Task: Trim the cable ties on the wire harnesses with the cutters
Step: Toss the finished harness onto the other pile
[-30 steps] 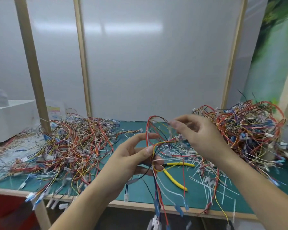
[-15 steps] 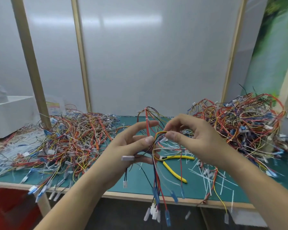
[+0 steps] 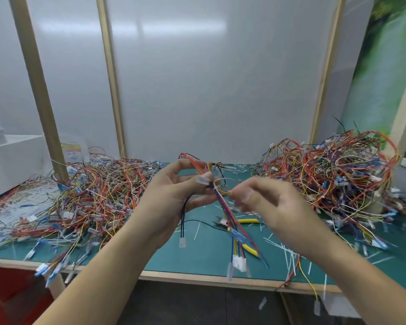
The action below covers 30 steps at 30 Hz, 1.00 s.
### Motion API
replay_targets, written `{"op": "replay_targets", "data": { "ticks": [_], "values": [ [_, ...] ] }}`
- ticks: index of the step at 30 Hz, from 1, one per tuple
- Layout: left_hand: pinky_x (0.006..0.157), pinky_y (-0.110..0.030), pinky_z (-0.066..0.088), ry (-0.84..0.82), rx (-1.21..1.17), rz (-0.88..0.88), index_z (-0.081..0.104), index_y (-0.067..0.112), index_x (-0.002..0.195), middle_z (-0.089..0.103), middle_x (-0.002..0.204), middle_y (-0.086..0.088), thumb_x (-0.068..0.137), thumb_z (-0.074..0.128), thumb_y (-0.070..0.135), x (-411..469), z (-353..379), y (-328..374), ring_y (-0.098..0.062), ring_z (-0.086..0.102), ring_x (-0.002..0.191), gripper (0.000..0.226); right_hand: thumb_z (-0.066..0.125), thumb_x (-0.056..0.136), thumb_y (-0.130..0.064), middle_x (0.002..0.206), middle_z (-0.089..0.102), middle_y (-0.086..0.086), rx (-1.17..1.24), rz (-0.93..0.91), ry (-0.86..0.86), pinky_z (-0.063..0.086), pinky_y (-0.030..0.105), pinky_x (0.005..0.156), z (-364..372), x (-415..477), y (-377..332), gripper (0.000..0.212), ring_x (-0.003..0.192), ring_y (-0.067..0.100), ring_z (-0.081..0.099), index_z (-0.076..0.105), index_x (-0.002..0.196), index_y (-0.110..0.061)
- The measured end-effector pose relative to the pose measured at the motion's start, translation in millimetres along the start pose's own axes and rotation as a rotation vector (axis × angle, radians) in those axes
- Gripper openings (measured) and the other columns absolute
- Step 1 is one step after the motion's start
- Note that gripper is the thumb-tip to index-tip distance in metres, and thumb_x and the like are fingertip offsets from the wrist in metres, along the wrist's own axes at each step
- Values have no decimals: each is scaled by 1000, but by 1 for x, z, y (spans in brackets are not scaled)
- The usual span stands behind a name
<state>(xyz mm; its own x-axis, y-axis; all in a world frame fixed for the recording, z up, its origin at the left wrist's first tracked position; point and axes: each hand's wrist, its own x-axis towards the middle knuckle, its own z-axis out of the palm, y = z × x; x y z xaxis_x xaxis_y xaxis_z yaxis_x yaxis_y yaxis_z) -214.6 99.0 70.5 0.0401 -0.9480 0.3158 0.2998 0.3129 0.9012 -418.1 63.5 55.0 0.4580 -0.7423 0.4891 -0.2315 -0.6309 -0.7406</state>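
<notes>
Wire harness (image 3: 222, 205): held up above the green mat (image 3: 204, 256), pinched between thumb and fingertips of the left hand (image 3: 174, 194). Its loops stand above those fingers; its tails hang below them, ending in white connectors (image 3: 239, 263).

Right hand (image 3: 267, 204): motion-blurred, fingers curled, tips at the harness's yellow loop just right of the left fingertips. Cannot tell whether they grip it.

Cutters (image 3: 247, 221): yellow handles, flat on the mat below both hands, partly behind the hanging wires, touched by neither hand.

Harness heaps lie outward of each hand: left pile (image 3: 92, 195), right pile (image 3: 333, 177). White tie offcuts (image 3: 285, 248) are scattered under the right wrist.
</notes>
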Motion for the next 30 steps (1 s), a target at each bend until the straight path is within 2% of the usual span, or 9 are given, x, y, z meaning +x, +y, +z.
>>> {"op": "replay_targets", "data": {
  "ticks": [2,3,6,10,15,18,21,27,30],
  "values": [
    [60,-24,58,1,49,42,62,3,99,73,83,-15,68,74,11,3,3,-2,-21,70,69,34,63,87,-48,86,75,-2,88,95,-280,58,38,81,8,-4,-4,25,83,17,72,71,97,-26],
    [59,-24,57,3,76,57,61,3,98,73,82,-15,71,74,12,5,5,-3,-20,69,68,31,65,88,-41,81,75,0,163,114,-325,58,34,75,10,-4,-6,20,78,17,71,70,95,-23],
    [56,-25,57,18,113,76,60,4,97,73,83,-15,78,72,11,10,5,-4,-19,69,66,24,65,90,-27,69,68,3,308,141,-273,52,25,61,7,-3,-7,14,64,13,63,70,94,-14],
    [54,-25,57,-3,137,54,59,4,98,73,86,-16,70,74,20,12,3,-6,-22,70,68,35,66,94,-13,71,67,4,404,160,-301,50,23,60,2,-5,-5,13,63,11,63,70,102,-5],
    [66,-33,60,-79,207,-57,63,2,108,72,92,-19,90,66,36,11,-13,-9,-29,71,78,39,66,88,-16,70,64,7,632,204,-322,53,24,59,-13,-4,-6,23,61,15,60,71,107,-4],
    [78,-38,57,-386,383,-136,62,6,117,72,104,-19,96,58,37,-3,-33,-13,-37,70,95,38,65,90,-16,69,60,6,700,215,-273,55,26,61,-29,0,-5,25,60,16,56,72,111,-3],
    [80,-33,52,-631,436,-183,62,5,118,72,93,-15,96,63,22,-16,-42,-14,-27,68,85,28,60,88,-16,67,56,5,695,247,-190,55,27,60,-45,5,0,30,58,15,54,73,112,-4],
    [103,-40,50,-508,513,-124,70,14,103,72,110,-15,94,64,15,-12,-44,-8,-28,66,111,10,56,89,-17,64,50,2,756,254,-112,52,28,57,-56,14,9,33,56,14,50,72,114,-3],
    [84,-35,59,-517,363,-170,65,6,103,71,106,-21,96,60,12,-13,-38,-9,-34,69,103,10,55,92,-20,64,46,-2,820,263,-79,50,26,57,-66,20,13,37,56,12,46,68,120,-1]
  ]
}}
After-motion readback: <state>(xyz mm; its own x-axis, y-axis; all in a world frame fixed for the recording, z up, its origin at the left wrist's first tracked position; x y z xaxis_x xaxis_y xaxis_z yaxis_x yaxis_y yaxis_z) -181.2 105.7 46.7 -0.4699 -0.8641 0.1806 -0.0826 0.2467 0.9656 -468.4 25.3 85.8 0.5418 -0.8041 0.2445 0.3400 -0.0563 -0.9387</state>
